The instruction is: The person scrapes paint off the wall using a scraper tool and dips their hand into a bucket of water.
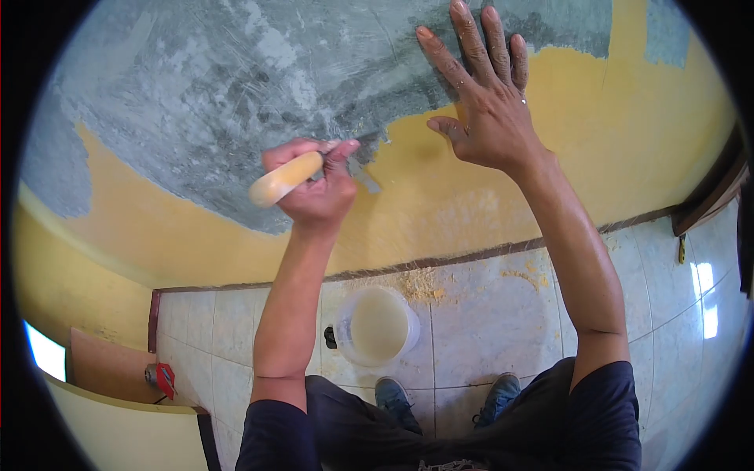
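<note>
My left hand point(318, 192) is closed around the pale yellow handle of a scraper point(287, 180). Its thin metal blade points up and to the right and meets the wall at the ragged border between the bare grey surface point(259, 94) and the yellow paint point(471, 204). A small loose flake hangs just below the blade. To the right, my right hand point(495, 110) lies flat with fingers spread, fingertips on the grey area and palm over the yellow paint. Whitish dust coats its fingers, and it holds nothing.
A whitish bucket point(415, 318) with cloudy liquid stands on the tiled floor between me and the wall. Paint scrapings point(424, 284) lie along the baseboard. A red-and-grey object point(165, 380) is at the lower left. A brown wooden edge point(711, 192) stands at the right.
</note>
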The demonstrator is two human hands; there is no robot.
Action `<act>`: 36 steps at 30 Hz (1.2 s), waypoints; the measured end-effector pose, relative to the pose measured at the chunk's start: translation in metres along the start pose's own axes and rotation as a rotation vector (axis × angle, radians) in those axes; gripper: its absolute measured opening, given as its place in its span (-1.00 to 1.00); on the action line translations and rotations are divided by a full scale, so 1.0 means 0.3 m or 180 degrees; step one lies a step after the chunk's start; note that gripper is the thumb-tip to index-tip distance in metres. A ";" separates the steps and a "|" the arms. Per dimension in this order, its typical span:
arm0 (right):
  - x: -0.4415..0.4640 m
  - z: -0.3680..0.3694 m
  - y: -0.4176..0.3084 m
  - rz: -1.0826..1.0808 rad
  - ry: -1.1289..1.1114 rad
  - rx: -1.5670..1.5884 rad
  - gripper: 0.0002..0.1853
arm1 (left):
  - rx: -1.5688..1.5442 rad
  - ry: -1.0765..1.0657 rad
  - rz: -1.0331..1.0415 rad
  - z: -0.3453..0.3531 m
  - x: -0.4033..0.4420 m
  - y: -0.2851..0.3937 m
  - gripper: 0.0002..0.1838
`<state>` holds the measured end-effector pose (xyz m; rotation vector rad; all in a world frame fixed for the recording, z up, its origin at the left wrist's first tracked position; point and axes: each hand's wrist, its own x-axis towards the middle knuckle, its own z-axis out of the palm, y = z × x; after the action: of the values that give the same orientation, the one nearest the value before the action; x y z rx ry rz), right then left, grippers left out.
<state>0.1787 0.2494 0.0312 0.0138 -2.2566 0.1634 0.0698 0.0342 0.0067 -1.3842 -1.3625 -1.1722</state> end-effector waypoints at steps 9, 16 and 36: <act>-0.014 0.002 -0.001 0.0004 -0.0069 -0.0045 0.10 | -0.0121 0.0401 -0.0222 -0.001 -0.017 -0.003 -0.65; -0.009 0.006 -0.008 0.0016 -0.0048 -0.0041 0.08 | 0.0926 -0.0124 0.0112 -0.020 0.022 0.007 -0.65; 0.002 0.002 -0.017 0.0067 -0.0064 0.0002 0.10 | 0.0367 -0.0019 0.0253 -0.024 -0.006 -0.008 -0.65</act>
<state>0.1783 0.2441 0.0320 -0.0080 -2.2775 0.1758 0.0669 0.0270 0.0062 -1.3481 -1.3456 -1.0226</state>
